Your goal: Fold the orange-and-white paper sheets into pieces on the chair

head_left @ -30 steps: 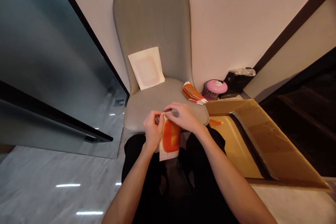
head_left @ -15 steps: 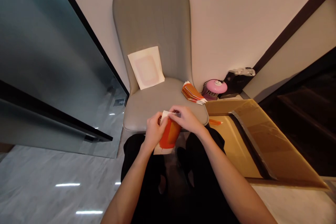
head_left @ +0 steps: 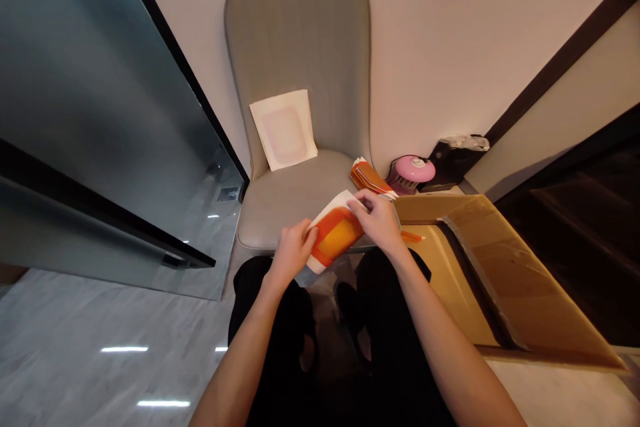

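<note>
Between my hands is a sheet of paper [head_left: 336, 235] with a white border and an orange-and-yellow printed middle, tilted above my knees. My left hand [head_left: 291, 250] pinches its left edge, thumb on top. At the upper right corner my right hand [head_left: 376, 217] grips it between thumb and fingers. Behind it, on the grey chair [head_left: 280, 207], a stack of white sheets [head_left: 286, 130] with a pale printed rectangle leans on the backrest. A pile of folded orange papers [head_left: 371, 177] lies at the seat's right edge.
An open cardboard box [head_left: 545, 287] stands on the right, with an orange folded piece [head_left: 412, 237] inside. Behind it are a pink round-topped device [head_left: 413, 170] and a black bag [head_left: 453, 163]. A glass door [head_left: 100, 113] with a black handle is on the left.
The paper has turned from nearly upright to slanting and spread wider, showing more of its orange-and-yellow face. My right hand has moved right along the top edge, away from my left.
</note>
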Demonstrator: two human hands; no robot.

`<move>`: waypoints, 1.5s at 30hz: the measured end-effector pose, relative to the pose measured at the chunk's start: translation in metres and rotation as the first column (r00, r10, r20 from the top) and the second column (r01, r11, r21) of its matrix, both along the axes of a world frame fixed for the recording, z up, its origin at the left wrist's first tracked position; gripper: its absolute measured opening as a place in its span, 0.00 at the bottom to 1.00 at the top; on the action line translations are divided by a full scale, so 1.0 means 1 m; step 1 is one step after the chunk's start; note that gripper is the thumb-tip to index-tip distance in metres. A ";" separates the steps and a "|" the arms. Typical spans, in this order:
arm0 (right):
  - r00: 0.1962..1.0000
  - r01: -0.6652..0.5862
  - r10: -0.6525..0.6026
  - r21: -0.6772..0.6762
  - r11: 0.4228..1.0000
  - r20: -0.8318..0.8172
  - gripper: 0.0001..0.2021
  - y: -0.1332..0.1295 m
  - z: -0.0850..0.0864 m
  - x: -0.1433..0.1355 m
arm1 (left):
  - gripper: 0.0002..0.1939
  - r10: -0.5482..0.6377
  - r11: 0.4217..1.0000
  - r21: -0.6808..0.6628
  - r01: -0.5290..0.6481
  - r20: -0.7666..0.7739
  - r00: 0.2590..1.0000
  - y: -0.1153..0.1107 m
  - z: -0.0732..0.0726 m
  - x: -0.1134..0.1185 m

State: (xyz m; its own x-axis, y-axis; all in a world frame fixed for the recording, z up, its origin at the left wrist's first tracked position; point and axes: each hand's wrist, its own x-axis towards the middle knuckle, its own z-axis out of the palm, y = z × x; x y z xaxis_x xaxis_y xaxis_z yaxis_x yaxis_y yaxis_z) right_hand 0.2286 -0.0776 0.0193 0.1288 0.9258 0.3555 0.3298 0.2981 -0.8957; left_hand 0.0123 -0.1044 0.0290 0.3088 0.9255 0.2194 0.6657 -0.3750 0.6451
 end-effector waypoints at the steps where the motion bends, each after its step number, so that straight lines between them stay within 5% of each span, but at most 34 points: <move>1: 0.999 0.024 -0.024 0.001 1.000 -0.024 0.11 0.001 -0.001 0.002 | 0.13 0.014 1.000 0.019 -0.014 0.019 1.000 0.000 0.001 -0.003; 7: 0.979 0.103 -0.100 0.006 0.995 -0.178 0.12 0.003 -0.008 0.006 | 0.11 0.131 0.966 0.191 -0.175 0.222 0.966 -0.001 0.004 -0.012; 15: 0.949 0.141 -0.140 -0.018 0.990 -0.283 0.12 0.003 -0.009 0.006 | 0.11 0.194 0.936 0.188 -0.298 0.428 0.882 -0.002 -0.002 -0.012; 27: 0.908 0.134 -0.146 -0.057 0.989 -0.393 0.12 0.005 -0.014 0.006 | 0.12 0.169 0.928 0.209 -0.307 0.498 0.850 -0.004 0.000 -0.010; 45: 0.923 0.171 -0.182 -0.064 0.983 -0.339 0.13 0.004 -0.013 0.005 | 0.09 0.211 0.914 0.231 -0.335 0.435 0.875 -0.005 0.001 -0.009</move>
